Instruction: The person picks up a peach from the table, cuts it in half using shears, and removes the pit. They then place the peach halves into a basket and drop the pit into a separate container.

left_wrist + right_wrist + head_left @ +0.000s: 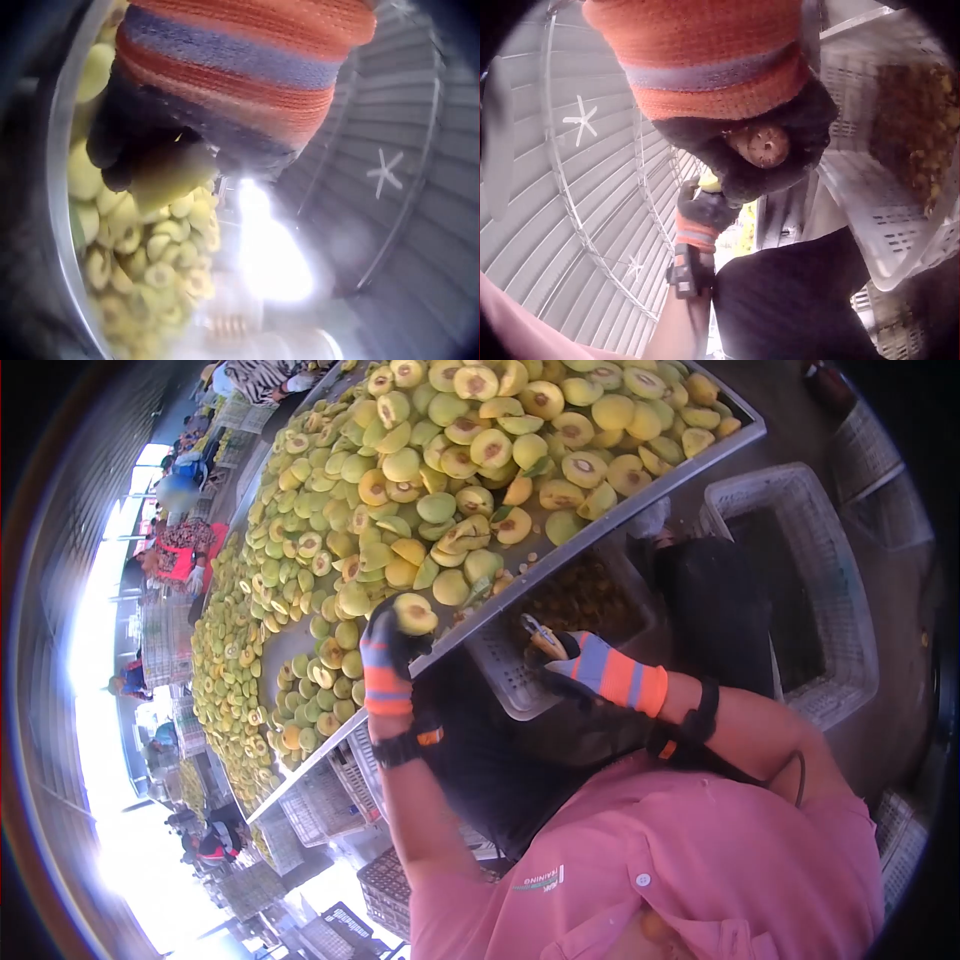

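My left hand [392,640], in an orange and blue striped glove with dark fingers, grips a yellow-green fruit half [414,614] at the near edge of the metal table [640,495]. In the left wrist view the same hand [142,154] curls round the fruit [171,180]. My right hand [568,655], gloved alike, holds a small cutting tool [536,632] over a white crate [515,685] holding brownish pits. In the right wrist view the fingers [780,161] wrap the tool's round wooden handle end [763,146]. The left hand [703,211] shows beyond it.
The long table is heaped with several halved and whole yellow-green fruits [440,470]. A second white crate [835,600] stands at the right. More crates [320,805] sit under the table edge. Other people [180,555] work at the far left.
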`<state>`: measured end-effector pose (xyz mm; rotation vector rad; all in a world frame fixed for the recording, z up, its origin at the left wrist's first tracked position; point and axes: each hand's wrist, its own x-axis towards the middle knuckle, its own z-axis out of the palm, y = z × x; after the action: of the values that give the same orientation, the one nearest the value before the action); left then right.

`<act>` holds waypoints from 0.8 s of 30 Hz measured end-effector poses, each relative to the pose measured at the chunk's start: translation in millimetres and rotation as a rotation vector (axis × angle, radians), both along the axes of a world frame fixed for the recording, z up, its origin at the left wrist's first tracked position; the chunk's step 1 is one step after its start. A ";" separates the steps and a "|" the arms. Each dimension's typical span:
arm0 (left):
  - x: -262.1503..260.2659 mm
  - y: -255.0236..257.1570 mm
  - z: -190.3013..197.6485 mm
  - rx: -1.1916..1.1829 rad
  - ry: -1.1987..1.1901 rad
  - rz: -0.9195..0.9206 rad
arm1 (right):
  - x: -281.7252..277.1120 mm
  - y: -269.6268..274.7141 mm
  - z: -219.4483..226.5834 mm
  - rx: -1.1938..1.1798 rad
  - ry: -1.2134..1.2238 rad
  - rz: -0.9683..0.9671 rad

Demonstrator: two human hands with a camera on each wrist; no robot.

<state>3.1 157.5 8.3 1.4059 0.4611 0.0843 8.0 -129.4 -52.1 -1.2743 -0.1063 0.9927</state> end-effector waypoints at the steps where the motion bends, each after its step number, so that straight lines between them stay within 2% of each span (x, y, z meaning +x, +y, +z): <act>1: -6.9 -17.3 14.1 0.316 -0.052 -0.074 | 1.0 -3.6 14.5 0.055 -0.006 0.016; 2: -12.9 -32.2 20.2 0.630 -0.110 -0.147 | 2.0 -5.3 24.6 0.109 -0.015 0.036; 4: -22.2 -47.9 12.6 0.952 -0.151 -0.112 | 2.2 -4.5 31.8 0.137 -0.028 0.051; 6: -23.9 -68.3 3.8 1.078 -0.248 -0.078 | 1.9 -2.7 30.9 0.161 -0.068 0.025; 7: -23.5 -81.2 0.2 1.043 -0.319 -0.057 | 1.7 -0.6 26.4 0.173 -0.102 -0.002; 10: -23.9 -94.0 -14.9 0.502 -0.250 -0.055 | 5.1 -2.5 26.2 0.146 -0.169 -0.008; 12: -23.3 -104.5 -18.0 0.753 -0.311 -0.076 | 5.6 -2.5 24.1 0.110 -0.204 -0.008; 14: -22.6 -109.2 -15.7 0.758 -0.292 -0.107 | 3.8 0.7 17.5 0.079 -0.242 -0.030; 17: -20.3 -112.2 -24.3 1.126 -0.416 -0.119 | 6.0 -0.4 17.9 0.020 -0.224 -0.023; 19: -20.7 -122.8 -12.7 0.698 -0.262 -0.070 | 7.3 -0.2 15.1 0.029 -0.248 -0.035; 21: -22.4 -129.3 -10.7 0.389 -0.201 -0.033 | 6.4 1.3 9.5 0.024 -0.262 -0.047; 23: -23.0 -131.1 -14.3 0.196 -0.238 -0.006 | 5.7 4.0 2.4 0.003 -0.269 -0.061; 24: -24.3 -130.2 -15.0 0.190 -0.238 -0.018 | 5.7 4.7 0.9 -0.010 -0.274 -0.051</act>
<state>-21.1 27.3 -6.7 1.5629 0.2477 0.2837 13.6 -124.8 -51.2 -1.4111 -0.2790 0.7715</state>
